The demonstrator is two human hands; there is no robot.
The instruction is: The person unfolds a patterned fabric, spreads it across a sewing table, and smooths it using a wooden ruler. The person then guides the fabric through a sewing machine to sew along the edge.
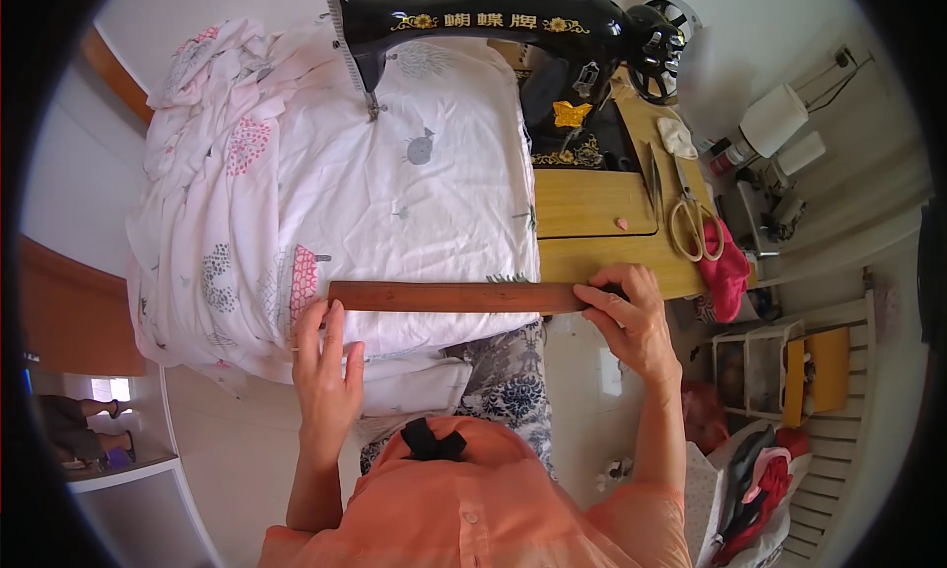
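Note:
A brown wooden ruler (454,297) lies crosswise over the near part of a white printed cloth (395,203). My right hand (631,317) pinches the ruler's right end, beyond the cloth's right edge. At the other end, my left hand (327,356) rests its fingertips against the ruler's lower left corner, fingers apart and extended. The cloth spreads under the needle area of a black sewing machine (483,21), and its left part is bunched in folds. Whether the presser foot touches the cloth, I cannot tell.
Scissors with cream handles (691,218) lie on the wooden sewing table (592,203), beside a pink cloth (725,272) hanging at its edge. A yellow clip-like piece (570,114) sits on the machine bed. A white rack (760,366) and a bin of clothes (750,499) stand at right.

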